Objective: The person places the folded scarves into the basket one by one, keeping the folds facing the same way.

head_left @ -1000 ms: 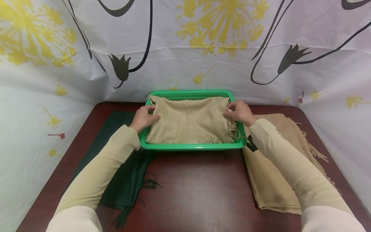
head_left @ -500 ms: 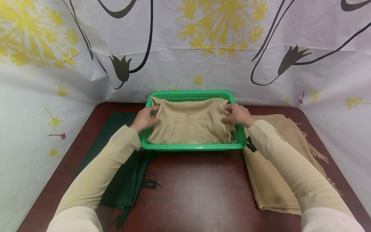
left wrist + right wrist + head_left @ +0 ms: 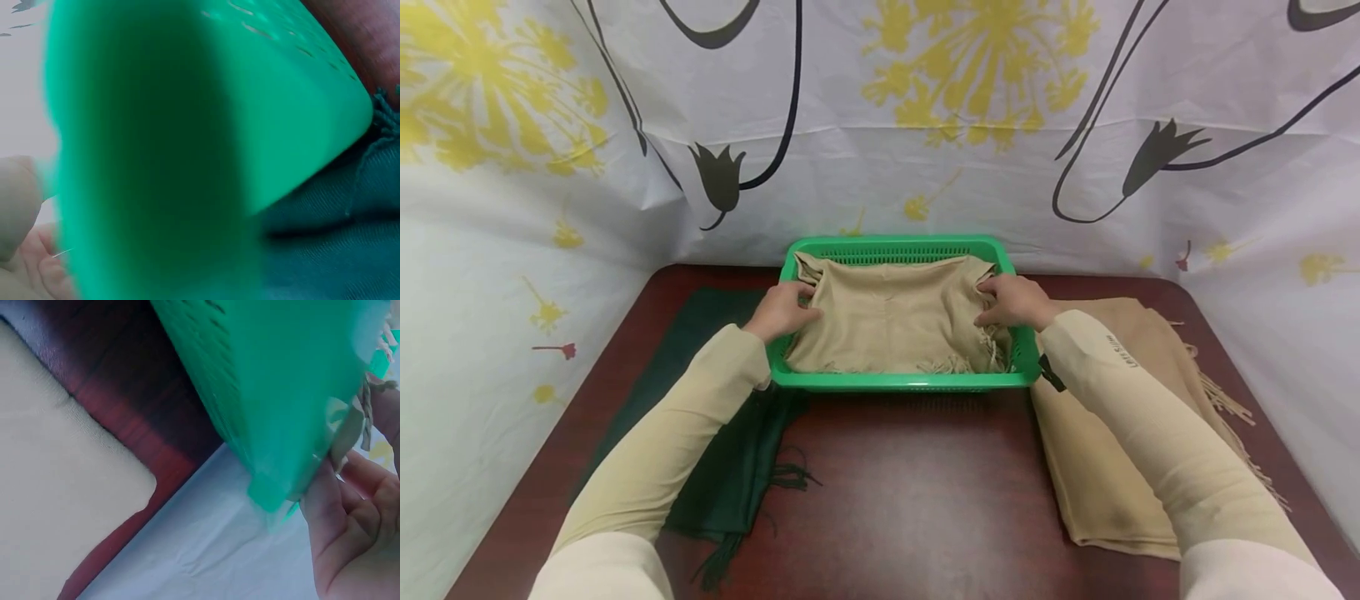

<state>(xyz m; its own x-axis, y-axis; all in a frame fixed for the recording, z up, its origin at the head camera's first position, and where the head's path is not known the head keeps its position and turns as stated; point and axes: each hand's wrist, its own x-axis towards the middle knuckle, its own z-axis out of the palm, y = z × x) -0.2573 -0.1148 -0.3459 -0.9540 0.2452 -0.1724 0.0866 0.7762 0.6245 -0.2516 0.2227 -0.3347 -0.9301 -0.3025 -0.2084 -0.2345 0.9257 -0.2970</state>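
Note:
In the head view a folded tan fringed scarf (image 3: 887, 321) lies in a green plastic basket (image 3: 906, 381) at the back of the table. My left hand (image 3: 778, 311) pinches the scarf's left edge, thumb on top, just inside the basket's rim. On the opposite side, my right hand (image 3: 1018, 302) pinches its right edge between thumb and fingers, above hanging fringe. Fringe strands show by the right fingers (image 3: 369, 475) in the right wrist view. The basket's blurred wall (image 3: 300, 119) fills much of the left wrist view and hides most of the left hand.
A dark green fringed scarf (image 3: 715, 500) lies folded on the left of the dark red table (image 3: 910, 500). Another tan scarf (image 3: 1105, 475) lies folded on the right, partly under my right forearm. A white flower-print curtain (image 3: 850, 167) stands close behind the basket.
Both hands have moved slightly, the right one a little lower and inward. The scarf's right edge and its fringe loop have come in from the basket's right rim.

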